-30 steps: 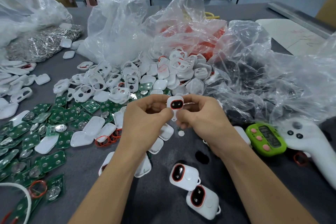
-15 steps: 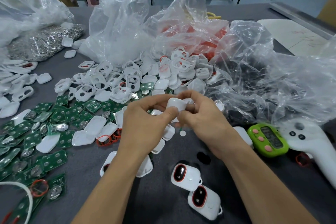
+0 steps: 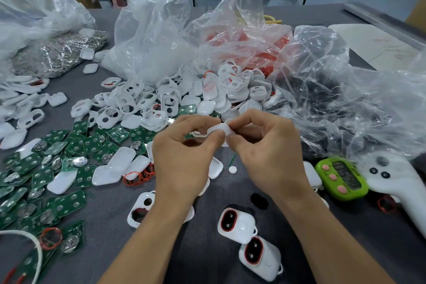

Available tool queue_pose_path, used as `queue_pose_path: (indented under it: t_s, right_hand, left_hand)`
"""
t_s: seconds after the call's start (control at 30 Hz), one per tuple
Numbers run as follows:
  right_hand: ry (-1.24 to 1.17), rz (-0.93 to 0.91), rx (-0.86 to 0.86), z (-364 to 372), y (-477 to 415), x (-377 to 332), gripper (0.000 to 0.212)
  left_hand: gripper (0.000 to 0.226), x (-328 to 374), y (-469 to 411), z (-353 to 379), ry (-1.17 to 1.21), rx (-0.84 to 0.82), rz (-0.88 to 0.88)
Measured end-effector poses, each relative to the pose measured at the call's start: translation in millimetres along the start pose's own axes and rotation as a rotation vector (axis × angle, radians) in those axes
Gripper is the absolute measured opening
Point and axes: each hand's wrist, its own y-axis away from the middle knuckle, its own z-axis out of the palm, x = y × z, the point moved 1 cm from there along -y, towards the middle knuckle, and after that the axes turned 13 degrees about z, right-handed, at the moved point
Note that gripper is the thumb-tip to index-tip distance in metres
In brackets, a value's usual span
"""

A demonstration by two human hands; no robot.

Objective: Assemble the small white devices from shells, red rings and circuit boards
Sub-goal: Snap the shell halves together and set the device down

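- Pinching one white device point(image 3: 220, 132) between left hand point(image 3: 184, 159) and right hand point(image 3: 267, 157), above the table's centre.
- Risk, as judged: uneven squeeze leaves shells unseated.
- Finished devices point(image 3: 237, 223) lie at six o'clock.

Left hand point(image 3: 184, 159): back upward, fingers curled, thumb and forefinger pinching a small white rounded plastic shell point(image 3: 219, 130).
Right hand point(image 3: 269, 152): mirrored, fingertips meeting the left's on that shell.
Forearms point(image 3: 147, 237): bare, converging.

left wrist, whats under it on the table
A white shell with two cutouts pokes out from under the wrist of the left hand; the arm covers its right part.
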Motion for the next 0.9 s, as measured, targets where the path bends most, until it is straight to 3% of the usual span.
queue_pose_path:
  t_s: [0.13,0.63,0.83,0.9]
  right_hand:
    - [0.013,-0.014,0.050,0.7,2.5,-1.5,0.022]
    - [0.261,-0.086,0.182,10.6,8.6,-1.5,0.020]
    - [0.052,0.043,0.165,14.1,5.3,2.0,0.023]
    - [0.065,0.004,0.198,12.2,3.8,1.4,0.026]
  left_hand:
    - [0.011,-0.6,2.5,3.7,0.115,-0.003,-0.110]
    - [0.027,-10.4,5.3,4.9,0.005,-0.067,-0.092]
    - [0.025,-13.8,0.8,0.5,-0.026,-0.083,-0.062]
    - [0.017,-16.0,-0.3,0.3,-0.006,-0.095,-0.119]
